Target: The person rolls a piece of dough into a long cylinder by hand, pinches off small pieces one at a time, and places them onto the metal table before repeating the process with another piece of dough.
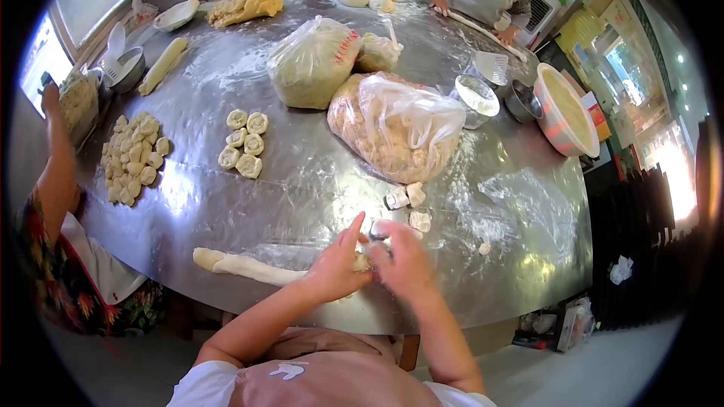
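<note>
A long dough rope (253, 267) lies along the near side of the metal table, its right part under my left hand. My left hand (337, 265) is closed around the rope near its right end, with some fingers pointing forward. My right hand (407, 262) is beside that end, curled and smeared by motion; whether it holds anything I cannot make out. Just beyond the hands sit a few cut dough pieces (420, 221). A tiny dough bit (484, 249) lies to the right.
A bag of orange-brown filling (392, 128) and a bag of pale filling (309, 68) stand mid-table. Left are rolled dough rounds (255, 123) and a dough-piece pile (132, 154). A large basin (566, 111) is at right. Co-workers stand left and at the far side.
</note>
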Demonstrator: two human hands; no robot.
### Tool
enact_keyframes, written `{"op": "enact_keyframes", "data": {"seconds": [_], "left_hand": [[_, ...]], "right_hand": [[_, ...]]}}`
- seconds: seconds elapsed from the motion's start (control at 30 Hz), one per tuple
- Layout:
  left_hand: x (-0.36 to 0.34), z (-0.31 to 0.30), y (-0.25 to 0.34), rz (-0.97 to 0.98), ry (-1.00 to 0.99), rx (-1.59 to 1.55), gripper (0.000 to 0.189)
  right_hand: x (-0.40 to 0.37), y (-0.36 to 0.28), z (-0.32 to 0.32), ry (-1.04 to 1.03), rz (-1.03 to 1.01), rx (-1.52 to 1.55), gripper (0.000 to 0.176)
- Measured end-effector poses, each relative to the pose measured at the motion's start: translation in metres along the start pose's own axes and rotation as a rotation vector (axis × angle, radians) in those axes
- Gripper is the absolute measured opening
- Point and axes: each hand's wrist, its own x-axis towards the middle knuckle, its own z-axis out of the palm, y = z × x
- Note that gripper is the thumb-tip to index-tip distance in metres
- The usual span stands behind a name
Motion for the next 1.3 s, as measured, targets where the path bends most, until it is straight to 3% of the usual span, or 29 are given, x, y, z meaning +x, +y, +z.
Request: {"op": "enact_keyframes", "data": {"seconds": [0.03,0.13,0.17,0.27,0.37,0.47,0.63,0.77,0.87,0.93,0.97,1.07,1.1,1.2,1.23,1.3], "left_hand": [[0.001,-0.005,-0.001,-0.055,-0.077,-0.012,0.118],[-0.002,-0.004,-0.016,0.068,-0.048,-0.141,0.118],[-0.005,-0.004,-0.019,0.045,-0.041,-0.272,0.109],[-0.010,-0.017,-0.031,0.319,-0.059,0.014,0.088],[-0.016,-0.020,-0.010,-0.123,-0.180,-0.057,0.064],[-0.017,-0.004,-0.026,-0.051,-0.077,0.030,0.046],[-0.012,-0.018,0.006,-0.093,-0.184,-0.033,0.027],[-0.009,-0.007,-0.002,-0.037,-0.123,0.050,0.022],[-0.008,-0.019,0.019,-0.065,-0.217,0.001,0.022],[-0.017,-0.022,0.047,0.039,-0.308,-0.160,0.026],[-0.016,-0.018,0.041,0.059,-0.288,-0.195,0.035],[0.000,-0.012,0.013,-0.046,-0.072,0.019,0.051],[0.005,-0.022,0.022,-0.239,-0.163,-0.025,0.086],[-0.002,-0.014,0.002,-0.023,0.027,-0.052,0.105],[-0.001,-0.014,-0.002,-0.058,-0.007,-0.022,0.117],[-0.001,-0.006,-0.018,0.092,0.075,-0.100,0.116]], "right_hand": [[-0.006,-0.016,0.005,-0.152,0.078,0.144,0.041],[-0.015,-0.032,0.026,-0.171,0.088,0.299,0.032],[-0.016,-0.032,0.027,-0.130,0.055,0.277,0.029],[-0.011,-0.035,0.031,-0.004,-0.021,0.239,0.020],[-0.006,-0.040,0.031,0.104,-0.044,0.210,0.015],[-0.008,-0.041,0.035,0.178,-0.068,0.141,0.013],[-0.011,-0.044,0.027,0.177,-0.065,0.101,0.020],[-0.003,-0.023,0.032,0.278,-0.010,0.109,0.021],[0.017,0.002,0.026,0.331,0.073,0.027,0.022],[0.027,0.024,0.020,0.373,0.143,-0.113,0.025],[0.026,0.030,0.015,0.273,0.244,-0.115,0.028],[0.033,0.017,0.006,0.375,-0.094,-0.178,0.038],[0.028,0.015,0.006,0.320,-0.048,-0.184,0.047],[0.012,-0.014,0.001,0.001,0.043,0.134,0.046],[0.008,-0.037,-0.001,-0.103,0.031,0.208,0.040],[-0.003,-0.039,0.018,-0.162,0.027,0.234,0.035]]}}
